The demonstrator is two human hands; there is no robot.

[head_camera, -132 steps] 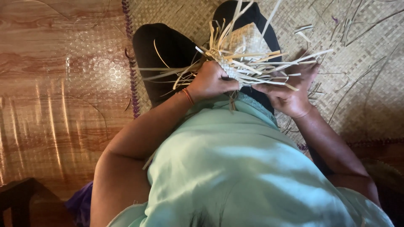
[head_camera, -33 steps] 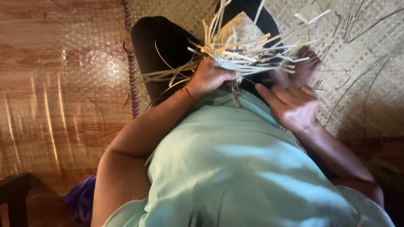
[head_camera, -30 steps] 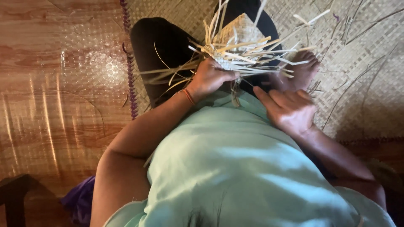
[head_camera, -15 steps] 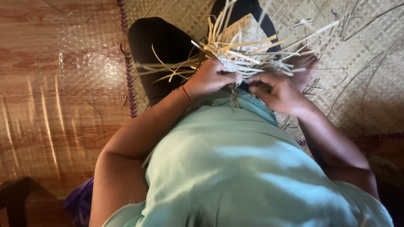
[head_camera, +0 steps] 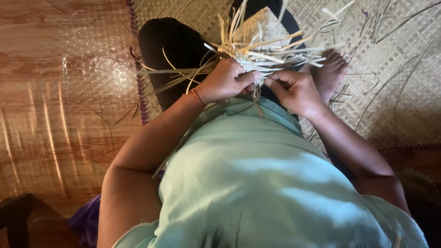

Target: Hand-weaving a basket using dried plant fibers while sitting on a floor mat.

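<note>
Since 1 second ago, the right hand (head_camera: 294, 89) has come back up from the lap and closed in on the woven piece (head_camera: 250, 53), so both hands now meet at its near edge. The left hand (head_camera: 226, 81) grips that edge with fingers curled and the thumb pressed on top; a thin red band (head_camera: 197, 97) sits on its wrist. The right hand pinches 1 or 2 loose strips (head_camera: 294, 50) just beside the left thumb, fingertips bunched tight. The woven piece rests over the black-clad knees (head_camera: 177, 50), directly beyond both hands, with pale strips fanning out on every side. A bare foot (head_camera: 331, 71) lies just past the right hand, on the woven mat (head_camera: 395, 59). Left of the left hand, past the mat's purple border (head_camera: 140, 87), is a shiny wooden floor (head_camera: 59, 101).

The likely risks: a dry strip could crack if bent too sharply at the pinch, and if the left grip slackens, the finished rows near the edge could loosen and slide apart.
</note>
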